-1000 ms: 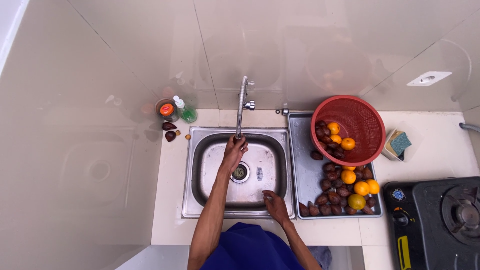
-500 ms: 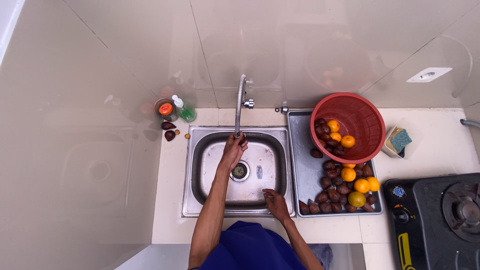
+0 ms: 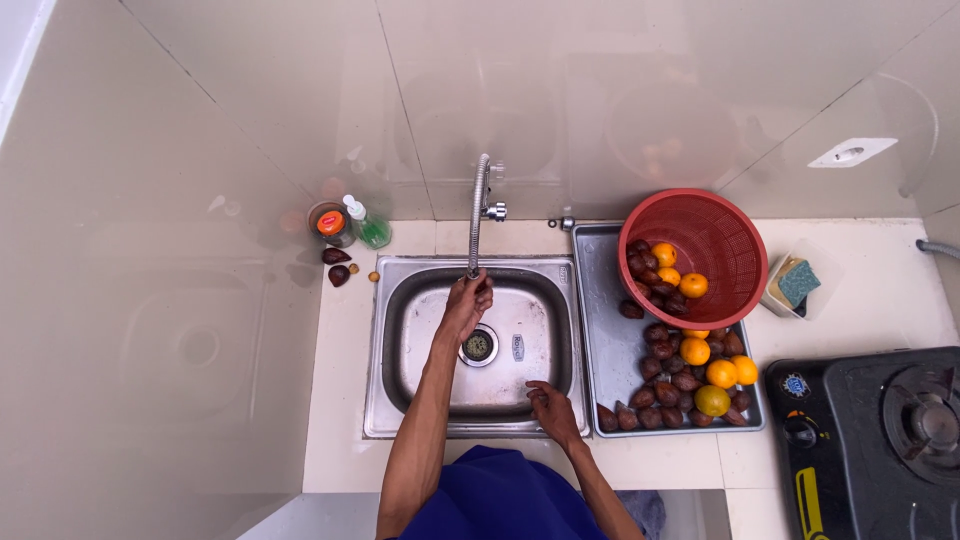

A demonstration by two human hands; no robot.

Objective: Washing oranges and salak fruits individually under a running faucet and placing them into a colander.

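I look straight down on a steel sink set in a pale counter. My left hand reaches up inside the basin to the tip of the long steel tap, fingers closed around its spout end. Near the sink's front rim, my right hand hovers with curled fingers; whether it holds something small is unclear. A round drain lies just below my left hand.
A steel tray right of the sink carries dark brown fruits and oranges. A red basket tilts on it with more fruit. A soap bottle, a sponge and a black stove stand around.
My left hand has stayed at the tap's tip and my right hand near the sink's front rim. The view has shifted only slightly.
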